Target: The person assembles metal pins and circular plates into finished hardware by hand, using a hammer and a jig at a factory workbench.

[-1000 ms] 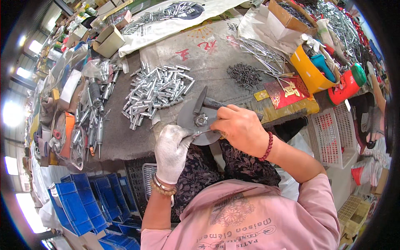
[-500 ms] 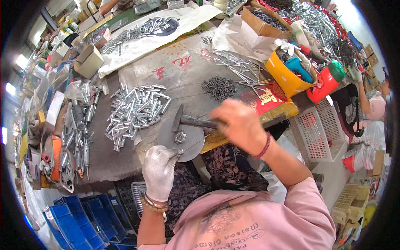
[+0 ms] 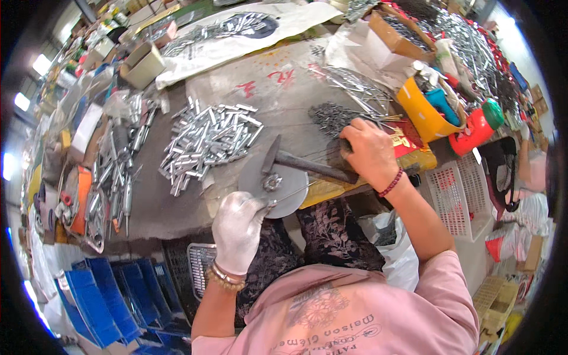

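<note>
Two hands work at the near edge of a cluttered tabletop [image 3: 177,201]. The left hand [image 3: 238,231], in a white glove with a beaded bracelet at the wrist, is closed with its fingertips pinching a thin metal pin [image 3: 290,194] against a round grey metal disc [image 3: 273,182] that lies flat at the tabletop's edge; a small star-shaped metal piece [image 3: 272,181] sits at the middle of that disc. The bare right hand [image 3: 371,152], a dark red bead bracelet on its wrist, is clamped around the handle of a hammer [image 3: 299,161], whose head rests just above the disc's upper rim, while the handle runs to the right into the fist. The hands are apart, with the disc between them. Just beyond the disc lies a heap of short silver metal tubes [image 3: 207,139], and farther right a small pile of dark little metal parts [image 3: 331,113] sits next to a bundle of long thin pins [image 3: 355,86]. A yellow plastic bin [image 3: 421,112] stands at the right edge, beside a red bottle with a green cap [image 3: 476,127]. Blue plastic crates [image 3: 100,296] are stacked below the tabletop on the left, and a white mesh basket [image 3: 455,192] stands on the right.
</note>
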A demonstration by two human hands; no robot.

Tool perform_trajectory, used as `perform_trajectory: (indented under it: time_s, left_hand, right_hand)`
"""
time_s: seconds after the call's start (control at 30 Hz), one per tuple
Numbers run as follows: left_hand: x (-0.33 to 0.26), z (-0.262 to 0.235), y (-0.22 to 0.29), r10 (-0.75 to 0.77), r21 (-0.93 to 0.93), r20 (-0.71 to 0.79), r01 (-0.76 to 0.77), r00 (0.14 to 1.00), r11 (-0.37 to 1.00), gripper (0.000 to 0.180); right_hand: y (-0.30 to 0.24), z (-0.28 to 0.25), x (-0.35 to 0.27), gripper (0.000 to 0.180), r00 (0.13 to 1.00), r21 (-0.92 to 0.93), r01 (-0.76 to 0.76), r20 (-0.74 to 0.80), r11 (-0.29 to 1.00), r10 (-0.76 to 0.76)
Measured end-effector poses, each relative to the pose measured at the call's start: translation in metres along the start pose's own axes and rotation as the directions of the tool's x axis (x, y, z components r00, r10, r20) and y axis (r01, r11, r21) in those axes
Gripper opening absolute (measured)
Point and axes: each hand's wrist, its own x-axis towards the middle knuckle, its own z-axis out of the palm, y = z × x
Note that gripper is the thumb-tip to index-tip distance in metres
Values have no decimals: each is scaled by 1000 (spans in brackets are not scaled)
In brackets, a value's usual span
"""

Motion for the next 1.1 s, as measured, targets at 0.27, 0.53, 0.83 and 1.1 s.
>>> perform_trajectory:
  time_s: [0.27, 0.53, 0.83, 1.1]
  left_hand:
    - [2, -6, 3, -26, 17, 42, 25, 999, 1000, 21]
    - [-1, -5, 0, 16, 43, 17, -17, 1000, 999, 18]
    - [-1, -4, -2, 40, 28, -18, -39, 999, 999, 17]
    - [-3, -4, -1, -1, 44, -4, 1, 1000, 999, 14]
  right_hand:
    - [-82, -16, -10, 21, 942, 594, 247, 37, 765, -333]
    - [-106, -6, -11, 20, 911, 568, 314, 45, 761, -410]
    - [-112, -13, -4, 17, 865, 477, 400, 86, 782, -495]
    - [-110, -1, -7, 18, 885, 542, 353, 70, 763, -459]
